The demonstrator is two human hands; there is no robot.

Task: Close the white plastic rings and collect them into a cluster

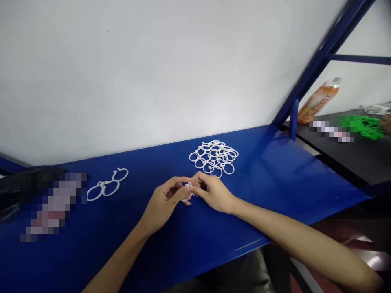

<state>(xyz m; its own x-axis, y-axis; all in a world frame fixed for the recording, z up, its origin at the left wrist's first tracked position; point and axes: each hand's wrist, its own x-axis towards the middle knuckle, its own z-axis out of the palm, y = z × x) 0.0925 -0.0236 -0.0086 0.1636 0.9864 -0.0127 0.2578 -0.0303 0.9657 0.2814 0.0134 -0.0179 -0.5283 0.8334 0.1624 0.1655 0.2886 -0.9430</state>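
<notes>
My left hand point(166, 199) and my right hand point(212, 191) meet over the blue table point(275, 175), fingers pinched together on small white plastic rings point(187, 192) held between them. Just beyond my hands lies a pile of several white rings point(214, 158), linked or overlapping. To the left lie three joined white rings point(106, 185), one of them open at the top.
A white wall rises behind the table. A blue metal post point(320, 57) slants up at the right. Beyond it, a black table point(351, 154) carries an orange bottle point(319, 99), green rings point(363, 126) and another person's hand point(386, 122). A dark object point(12, 191) sits at far left.
</notes>
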